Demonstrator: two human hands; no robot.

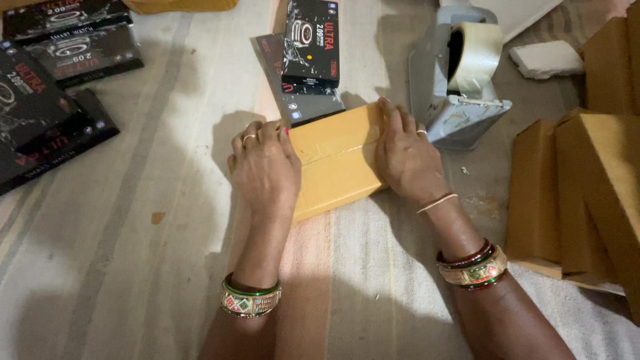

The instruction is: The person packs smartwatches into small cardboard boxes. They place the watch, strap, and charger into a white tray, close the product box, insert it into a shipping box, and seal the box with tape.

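On a striped cloth-covered floor [120, 220], seen from above: stacks of flat tan cardboard boxes [587, 193] fill the right side, closed or folded flat, contents not visible. Black printed product boxes [53, 87] lie in a loose pile at upper left, all shut; two more black product boxes [308, 57] sit just behind the work. A grey tape dispenser [457, 80] holding a roll of clear tape stands near the right hand. Centre: a tan cardboard parcel [337, 167], closed, with a strip of clear tape along its top seam; what is inside cannot be seen. Left hand [265, 170] lies palm-down, fingers spread flat, pressing the parcel's left end; right hand [407, 160] presses likewise on the right end. Neither grips. The parcel looks stiff, light, smooth-skinned, probably a little slippery; best held by its two short ends.
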